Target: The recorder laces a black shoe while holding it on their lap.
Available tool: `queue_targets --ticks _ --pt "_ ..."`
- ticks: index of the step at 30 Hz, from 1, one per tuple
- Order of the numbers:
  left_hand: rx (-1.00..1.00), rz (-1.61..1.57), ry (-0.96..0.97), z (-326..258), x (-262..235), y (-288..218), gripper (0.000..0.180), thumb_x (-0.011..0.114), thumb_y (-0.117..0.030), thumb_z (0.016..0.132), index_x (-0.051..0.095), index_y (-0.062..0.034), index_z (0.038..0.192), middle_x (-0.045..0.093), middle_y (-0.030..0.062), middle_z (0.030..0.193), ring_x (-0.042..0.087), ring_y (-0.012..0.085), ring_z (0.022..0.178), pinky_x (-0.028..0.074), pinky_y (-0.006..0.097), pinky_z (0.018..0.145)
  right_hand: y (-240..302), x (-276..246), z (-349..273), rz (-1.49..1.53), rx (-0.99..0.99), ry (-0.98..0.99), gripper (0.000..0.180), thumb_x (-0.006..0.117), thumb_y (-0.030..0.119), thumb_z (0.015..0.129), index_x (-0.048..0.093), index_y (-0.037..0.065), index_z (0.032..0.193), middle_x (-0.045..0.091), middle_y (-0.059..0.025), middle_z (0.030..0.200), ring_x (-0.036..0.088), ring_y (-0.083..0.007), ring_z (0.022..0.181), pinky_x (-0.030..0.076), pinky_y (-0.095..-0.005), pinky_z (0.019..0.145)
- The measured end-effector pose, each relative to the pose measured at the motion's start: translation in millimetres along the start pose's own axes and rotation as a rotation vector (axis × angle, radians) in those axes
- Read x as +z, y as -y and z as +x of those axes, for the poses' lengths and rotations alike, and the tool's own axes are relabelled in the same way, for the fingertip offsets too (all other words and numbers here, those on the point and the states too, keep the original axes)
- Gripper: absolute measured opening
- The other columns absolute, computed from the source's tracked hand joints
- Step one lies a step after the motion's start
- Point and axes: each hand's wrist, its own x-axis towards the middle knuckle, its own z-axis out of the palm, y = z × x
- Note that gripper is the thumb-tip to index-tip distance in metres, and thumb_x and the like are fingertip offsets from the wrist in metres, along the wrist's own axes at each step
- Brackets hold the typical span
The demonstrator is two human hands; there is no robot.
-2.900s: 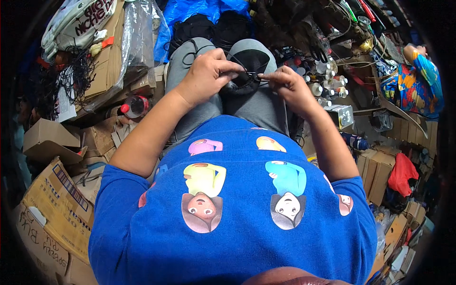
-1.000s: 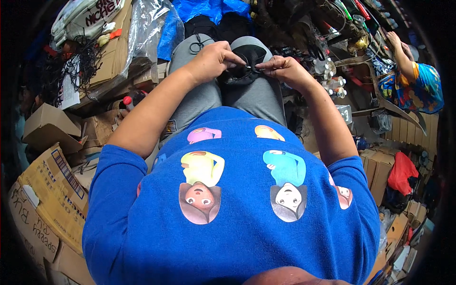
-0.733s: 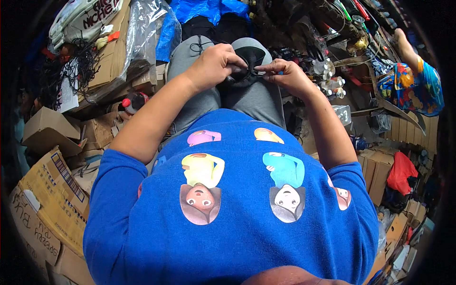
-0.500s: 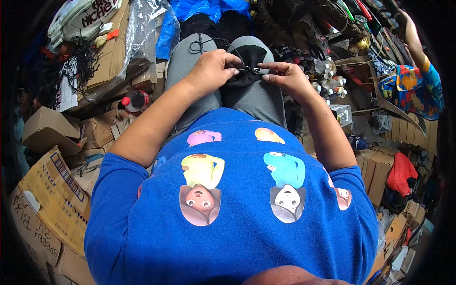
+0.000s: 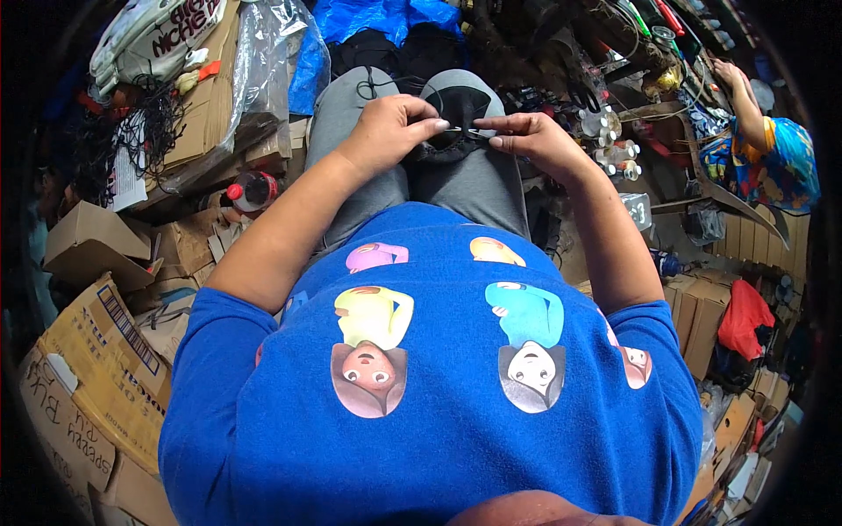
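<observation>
A black piece [image 5: 454, 98] with a rounded top edge, which looks like a shoe upper, lies across my knees. Over it, my left hand [image 5: 392, 127] is closed, thumb and forefinger pinching at a thin black cord. Loose cord [image 5: 367, 86] curls above that hand on the grey trousers. Opposite, my right hand [image 5: 532, 138] holds a thin, pale, needle-like thing [image 5: 478, 133] between thumb and fingers, its end pointing toward the left thumb. The exact spot where cord and black piece meet is too small to make out.
Cardboard boxes [image 5: 92, 241] and a red-capped bottle [image 5: 252, 191] are at my left. Tangled black cords [image 5: 132, 140] hang near flat cardboard. Several small clear bottles [image 5: 618, 152] stand at right, near a co-worker's arm [image 5: 745, 110] and a red bag [image 5: 744, 320].
My left thumb has extended toward the needle-like thing, and the left fingers have shifted slightly. My right hand barely moves. The co-worker's arm at the right has bent, bringing the hand lower.
</observation>
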Motion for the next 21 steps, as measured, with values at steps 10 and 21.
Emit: queue_targets --ticks 10,21 --pt "-0.103 -0.253 0.105 8 11 13 0.019 0.067 -0.004 0.075 0.068 -0.0030 0.094 0.064 0.0032 0.086 0.059 0.0121 0.085 0.047 0.026 0.075 -4 8 7 0.127 0.010 -0.048 0.037 0.069 0.010 0.080 0.062 0.007 0.115 0.063 0.0038 0.085 0.053 -0.0018 0.072 0.043 -0.0177 0.067" --pt "0.347 0.024 -0.006 36 -6 -26 0.010 0.069 -0.008 0.073 0.065 -0.0019 0.079 0.064 0.0080 0.081 0.060 0.0179 0.079 0.045 0.028 0.073 -12 8 12 0.147 -0.039 -0.057 0.031 0.070 0.011 0.079 0.065 0.007 0.109 0.061 0.0052 0.073 0.048 -0.0016 0.060 0.038 -0.0177 0.055"
